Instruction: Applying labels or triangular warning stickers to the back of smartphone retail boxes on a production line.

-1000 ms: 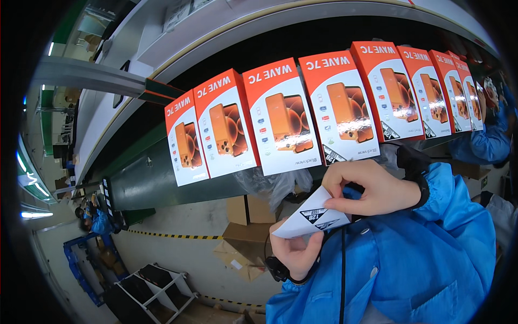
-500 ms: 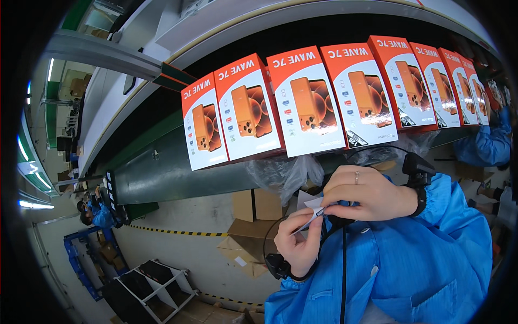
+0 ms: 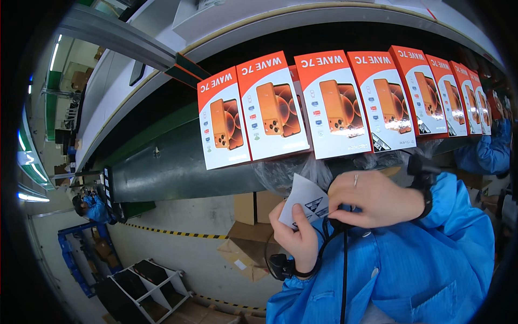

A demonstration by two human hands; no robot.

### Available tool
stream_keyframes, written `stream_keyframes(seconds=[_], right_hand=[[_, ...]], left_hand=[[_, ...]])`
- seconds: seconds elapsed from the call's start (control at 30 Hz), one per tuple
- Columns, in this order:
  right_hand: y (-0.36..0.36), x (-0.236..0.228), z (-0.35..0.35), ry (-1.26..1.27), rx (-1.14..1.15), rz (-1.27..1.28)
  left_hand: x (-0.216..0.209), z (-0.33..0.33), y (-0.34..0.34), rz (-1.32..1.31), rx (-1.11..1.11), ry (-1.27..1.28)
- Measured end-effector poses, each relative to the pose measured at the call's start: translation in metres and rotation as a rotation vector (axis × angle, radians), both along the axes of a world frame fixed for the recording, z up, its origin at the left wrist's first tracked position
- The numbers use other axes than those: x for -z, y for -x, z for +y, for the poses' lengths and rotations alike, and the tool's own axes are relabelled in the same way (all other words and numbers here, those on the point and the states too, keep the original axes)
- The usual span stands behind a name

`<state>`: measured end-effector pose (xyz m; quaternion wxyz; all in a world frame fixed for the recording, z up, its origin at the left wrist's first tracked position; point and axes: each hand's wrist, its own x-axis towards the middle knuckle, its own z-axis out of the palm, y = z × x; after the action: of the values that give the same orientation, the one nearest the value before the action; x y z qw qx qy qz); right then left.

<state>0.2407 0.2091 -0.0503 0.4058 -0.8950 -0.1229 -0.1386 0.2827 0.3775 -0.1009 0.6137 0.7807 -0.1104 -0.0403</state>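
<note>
White paper label sheet [image 3: 303, 189] below orange-and-white cardboard boxes [image 3: 333, 108], pinched by left grip [image 3: 297, 237] and right grip [image 3: 376, 200], seems mid-peel, needing a gentle pull

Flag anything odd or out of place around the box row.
The fourth box from the left carries a black corner label; the three front boxes to its left show none, so the row looks inconsistent. Crumpled clear plastic also bunches untidily below the row. No spill or damage visible.
</note>
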Motion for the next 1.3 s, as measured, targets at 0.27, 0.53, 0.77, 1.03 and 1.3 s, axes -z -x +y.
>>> stream_keyframes(seconds=[0.27,0.53,0.77,1.03,1.3], right_hand=[[-0.051,-0.02,-0.051,-0.15,0.177,0.45],[-0.058,-0.019,-0.053,-0.144,0.183,0.57],[-0.057,-0.016,-0.051,-0.146,0.205,0.517],[-0.049,-0.001,-0.046,-0.056,0.226,0.363],[-0.014,-0.012,-0.028,-0.261,-0.016,0.529]], left_hand=[[0.009,0.005,-0.014,0.018,-0.002,0.028],[0.004,0.001,-0.027,0.098,0.07,0.009],[0.013,0.001,-0.033,0.112,0.079,0.015],[0.015,0.004,-0.033,0.088,0.047,0.069],[0.004,0.014,-0.004,0.034,0.139,0.283]])
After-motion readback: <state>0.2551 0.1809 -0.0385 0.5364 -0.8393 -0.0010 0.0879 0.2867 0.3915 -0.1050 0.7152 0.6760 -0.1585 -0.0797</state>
